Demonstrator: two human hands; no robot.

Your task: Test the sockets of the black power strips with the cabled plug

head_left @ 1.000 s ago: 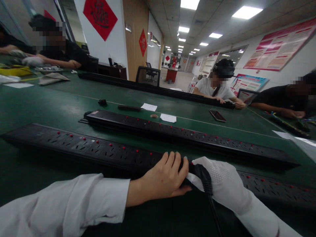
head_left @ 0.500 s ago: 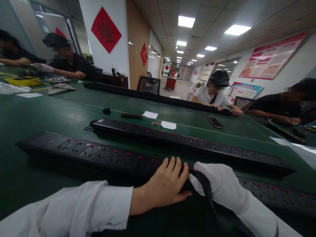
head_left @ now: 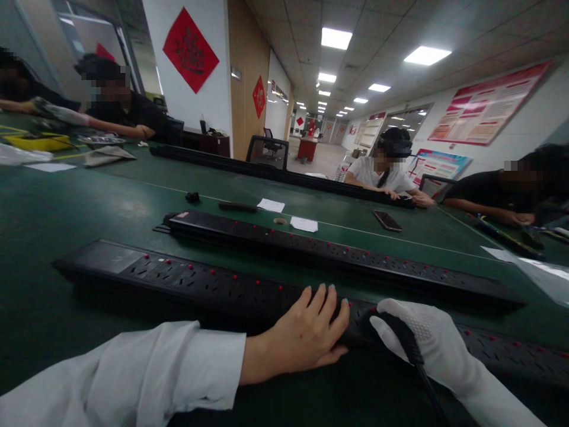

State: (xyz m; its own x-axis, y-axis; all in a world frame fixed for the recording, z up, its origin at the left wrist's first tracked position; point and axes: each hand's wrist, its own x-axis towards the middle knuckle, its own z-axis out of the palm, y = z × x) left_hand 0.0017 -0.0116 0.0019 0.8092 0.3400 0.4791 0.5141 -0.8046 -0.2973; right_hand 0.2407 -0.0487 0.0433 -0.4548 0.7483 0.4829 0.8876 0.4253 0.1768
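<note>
A long black power strip [head_left: 208, 290] with a row of sockets and red dots lies across the near part of the green table. My left hand [head_left: 306, 332], bare below a white sleeve, grips its middle, fingers over the top and thumb on the near side. To the right, my right hand [head_left: 427, 338] wears a white dotted glove and is closed around a black plug [head_left: 395, 332]. The plug's cable trails toward me. It is held at the strip's socket face; its pins are hidden, so I cannot tell how deep they sit.
A second power strip [head_left: 338, 252] lies just behind, roughly parallel. Beyond it are a phone [head_left: 387, 220], paper slips [head_left: 304, 224], a dark bar [head_left: 237, 206] and a small black part [head_left: 192, 197]. A long black rail [head_left: 267, 175] lies at the far edge, where co-workers sit.
The near power strip has slid to the right. My right hand and the plug have also shifted right, widening the gap to my left hand, which has barely moved.
</note>
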